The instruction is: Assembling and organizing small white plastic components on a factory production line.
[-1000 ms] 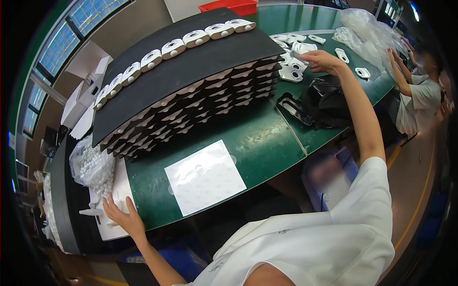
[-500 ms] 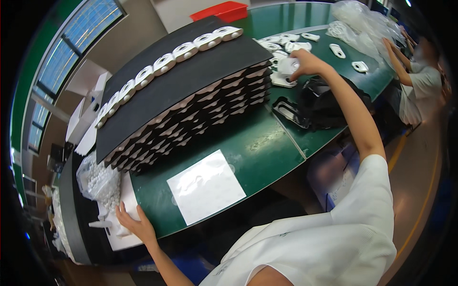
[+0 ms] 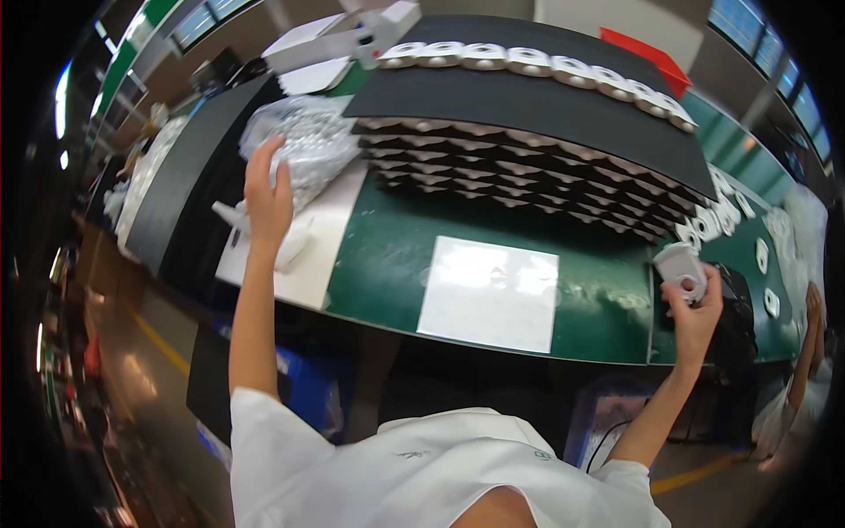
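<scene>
My right hand (image 3: 695, 308) grips a white plastic housing (image 3: 680, 267) with a round hole, holding it above the right part of the green table. My left hand (image 3: 268, 198) is raised at a clear bag (image 3: 308, 172) full of small white balls, its fingers stretched out and thumb apart. Whether the fingertips touch the bag, I cannot tell. Between the hands a white sheet (image 3: 488, 295) lies flat near the table's front edge. Behind it rises a stack of black boards (image 3: 528, 106) with white parts layered between them. A row of white housings (image 3: 528, 62) lines the top board.
More white housings (image 3: 704, 224) lie in a pile right of the stack, beside a black bag (image 3: 735, 308). A red tray (image 3: 647, 57) stands behind. A white dispenser-like tool (image 3: 293, 246) lies by my left forearm. Another person's arm (image 3: 805, 343) shows at far right.
My view has turned to the left. My right hand has brought the white housing from the pile toward the table's front. My left hand has moved up to the bag of balls.
</scene>
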`<state>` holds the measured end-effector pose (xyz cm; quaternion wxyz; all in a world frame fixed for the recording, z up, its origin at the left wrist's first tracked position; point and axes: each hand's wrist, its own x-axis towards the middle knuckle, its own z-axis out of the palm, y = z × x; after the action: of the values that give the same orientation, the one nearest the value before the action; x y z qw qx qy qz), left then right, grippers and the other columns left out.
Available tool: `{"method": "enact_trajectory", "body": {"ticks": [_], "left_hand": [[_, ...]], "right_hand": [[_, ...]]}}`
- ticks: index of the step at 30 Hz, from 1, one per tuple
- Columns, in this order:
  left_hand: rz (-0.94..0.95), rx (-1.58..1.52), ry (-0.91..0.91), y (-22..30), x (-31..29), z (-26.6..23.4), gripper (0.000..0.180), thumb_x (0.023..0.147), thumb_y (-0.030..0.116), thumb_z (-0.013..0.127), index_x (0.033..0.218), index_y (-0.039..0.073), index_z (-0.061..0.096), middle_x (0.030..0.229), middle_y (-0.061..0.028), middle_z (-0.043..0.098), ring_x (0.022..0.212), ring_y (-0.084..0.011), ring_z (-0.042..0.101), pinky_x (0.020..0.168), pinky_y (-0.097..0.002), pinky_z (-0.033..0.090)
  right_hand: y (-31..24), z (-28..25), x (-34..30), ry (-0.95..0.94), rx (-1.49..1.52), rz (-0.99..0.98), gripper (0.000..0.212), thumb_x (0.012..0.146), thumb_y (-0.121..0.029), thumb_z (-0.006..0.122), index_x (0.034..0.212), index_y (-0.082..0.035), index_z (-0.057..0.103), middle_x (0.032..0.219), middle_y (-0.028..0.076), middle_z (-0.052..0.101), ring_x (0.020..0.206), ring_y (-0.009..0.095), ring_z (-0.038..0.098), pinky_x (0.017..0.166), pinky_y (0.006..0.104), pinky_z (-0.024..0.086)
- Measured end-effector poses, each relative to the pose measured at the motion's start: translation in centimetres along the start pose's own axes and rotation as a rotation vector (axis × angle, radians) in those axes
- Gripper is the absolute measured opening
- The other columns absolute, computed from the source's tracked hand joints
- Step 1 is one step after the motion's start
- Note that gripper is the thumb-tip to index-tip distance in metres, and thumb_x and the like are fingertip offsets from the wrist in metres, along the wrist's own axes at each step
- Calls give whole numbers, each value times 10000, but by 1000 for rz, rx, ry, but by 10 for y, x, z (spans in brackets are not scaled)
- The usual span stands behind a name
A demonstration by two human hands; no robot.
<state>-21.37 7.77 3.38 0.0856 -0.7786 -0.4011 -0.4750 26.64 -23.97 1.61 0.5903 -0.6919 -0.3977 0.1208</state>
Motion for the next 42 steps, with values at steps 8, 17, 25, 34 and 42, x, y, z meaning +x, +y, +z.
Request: {"method": "enact_trajectory", "body": {"ticks": [8,17,25,34,42], "left_hand": [[-50,-145,-537,-47,63,48,315,859,262,614,1073,33,640,949,-135,679,897,-261,650,797,-353,492],[-48,434,-280,-21,50,71,172,777,193,610,910,90,576,744,-149,640,769,-340,628,650,-475,472],[259,443,-337,-20,26,81,135,750,85,570,875,104,520,738,-80,558,674,-304,609,567,-418,480],[-408,-7,-508,-55,69,60,247,835,211,612,1018,54,667,964,-113,667,802,-249,641,728,-339,489],[199,68,-651,-87,83,111,418,791,260,629,1162,84,554,1229,-137,527,1126,-335,502,965,-390,398]], "right_hand": [[40,61,-12,-50,154,-53,163,819,8,662,951,3,566,885,-7,569,809,49,522,717,185,413],[51,51,-12,-78,119,11,155,843,-19,650,973,0,566,890,-6,570,819,53,527,736,191,410],[50,51,-12,-73,118,34,168,849,-24,644,995,2,567,938,15,582,868,77,538,779,206,413],[52,52,-11,-71,118,33,175,848,-12,640,1008,-3,569,953,19,590,880,83,548,789,206,416],[52,52,-12,-60,110,32,170,849,-8,636,1005,-6,568,953,21,591,889,83,552,789,208,421]]}}
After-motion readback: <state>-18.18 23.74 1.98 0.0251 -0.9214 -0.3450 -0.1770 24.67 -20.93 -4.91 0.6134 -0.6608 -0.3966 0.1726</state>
